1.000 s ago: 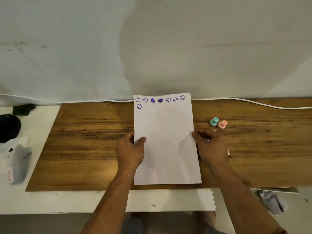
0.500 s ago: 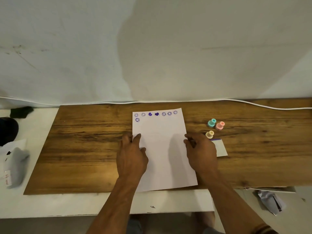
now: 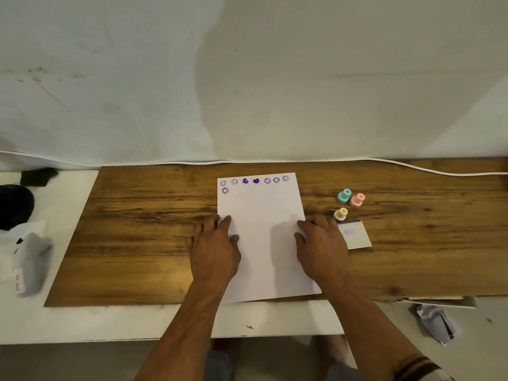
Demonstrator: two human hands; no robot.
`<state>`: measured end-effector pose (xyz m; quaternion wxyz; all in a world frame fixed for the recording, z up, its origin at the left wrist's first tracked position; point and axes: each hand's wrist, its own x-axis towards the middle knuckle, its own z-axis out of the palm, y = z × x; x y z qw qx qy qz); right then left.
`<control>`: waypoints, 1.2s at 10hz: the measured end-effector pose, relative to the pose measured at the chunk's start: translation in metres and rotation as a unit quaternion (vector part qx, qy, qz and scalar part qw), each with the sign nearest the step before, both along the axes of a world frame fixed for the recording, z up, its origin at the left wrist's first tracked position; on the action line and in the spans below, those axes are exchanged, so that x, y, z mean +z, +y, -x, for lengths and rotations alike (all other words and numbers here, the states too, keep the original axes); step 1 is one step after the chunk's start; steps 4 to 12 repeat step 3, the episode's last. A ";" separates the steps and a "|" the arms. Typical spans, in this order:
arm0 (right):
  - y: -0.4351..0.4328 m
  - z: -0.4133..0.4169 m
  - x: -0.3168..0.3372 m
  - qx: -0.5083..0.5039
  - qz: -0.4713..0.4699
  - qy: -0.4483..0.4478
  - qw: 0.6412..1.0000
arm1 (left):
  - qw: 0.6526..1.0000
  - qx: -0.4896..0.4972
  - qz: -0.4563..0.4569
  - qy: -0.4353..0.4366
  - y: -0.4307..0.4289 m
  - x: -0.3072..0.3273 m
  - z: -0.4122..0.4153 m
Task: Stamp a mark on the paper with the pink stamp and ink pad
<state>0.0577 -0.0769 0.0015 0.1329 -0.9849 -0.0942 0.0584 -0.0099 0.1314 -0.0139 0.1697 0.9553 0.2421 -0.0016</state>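
A: We have both palms flat on the paper point(image 3: 264, 237), left hand point(image 3: 215, 248) on its nine o'clock edge, right hand point(image 3: 321, 248) on its three o'clock edge, fingers spread and gripping nothing.

B: Then we square the sheet on the wooden board point(image 3: 137, 243) before lifting either hand. Thin paper will likely skate on that smooth grain, so we'd keep the left palm down.

A: The pink stamp point(image 3: 357, 200) stands at about two o'clock from our right hand, near the teal stamp point(image 3: 344, 195) and the cream stamp point(image 3: 340, 214): small, matte, mushroom-shaped pegs.

B: And the ink pad point(image 3: 354, 234) lies just beside that hand at three o'clock, flat, pale, smudged purple.

A: We'd stamp after the lone smiley in the second row of purple marks point(image 3: 254, 181), pressing straight down.
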 end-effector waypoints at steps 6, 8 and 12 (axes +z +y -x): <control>0.006 0.010 0.022 0.009 0.000 0.041 0.999 | 0.999 -0.019 -0.019 0.038 -0.012 0.025 0.005; 0.006 0.010 0.022 0.009 0.000 0.041 0.999 | 0.999 -0.019 -0.019 0.038 -0.012 0.025 0.005; 0.006 0.010 0.022 0.009 0.000 0.041 0.999 | 0.999 -0.019 -0.019 0.038 -0.012 0.025 0.005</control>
